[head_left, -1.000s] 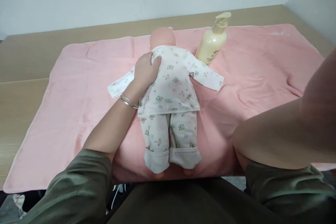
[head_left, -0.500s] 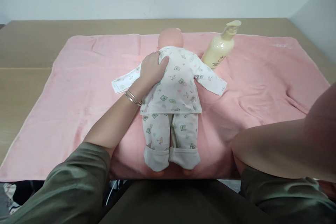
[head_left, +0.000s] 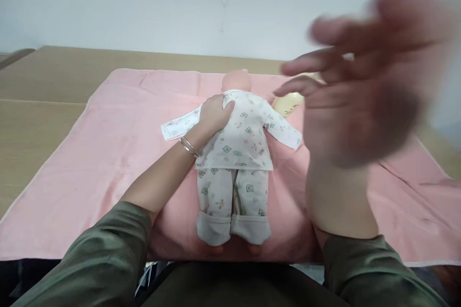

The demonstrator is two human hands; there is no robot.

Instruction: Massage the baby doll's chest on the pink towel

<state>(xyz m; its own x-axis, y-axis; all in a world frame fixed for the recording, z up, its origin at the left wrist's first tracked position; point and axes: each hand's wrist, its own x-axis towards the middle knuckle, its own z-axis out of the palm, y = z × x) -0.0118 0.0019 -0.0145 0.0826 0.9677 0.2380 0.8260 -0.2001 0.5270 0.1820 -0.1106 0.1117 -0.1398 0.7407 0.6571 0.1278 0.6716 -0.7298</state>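
Observation:
A baby doll (head_left: 248, 129) lies face down, dressed in a white printed top and trousers with turned-up cuffs. My left hand (head_left: 215, 114) holds it at the left shoulder, thumb across the upper back; the other fingertips are hidden. My right hand (head_left: 363, 72) is raised close to the camera on the right, blurred, with its fingers apart and nothing visible in them. Behind that hand, a pale yellow pump bottle (head_left: 288, 104) is partly covered from view. It leans beside the doll's right sleeve.
A pink blanket (head_left: 118, 144) is spread under the doll, with creases on the right. It lies on a wooden table (head_left: 65, 76) that meets a white wall (head_left: 144, 14) at the back.
My right hand has swung up and inward from the right edge, now covering part of the bottle. My left hand stays on the doll. The view has tilted slightly upward.

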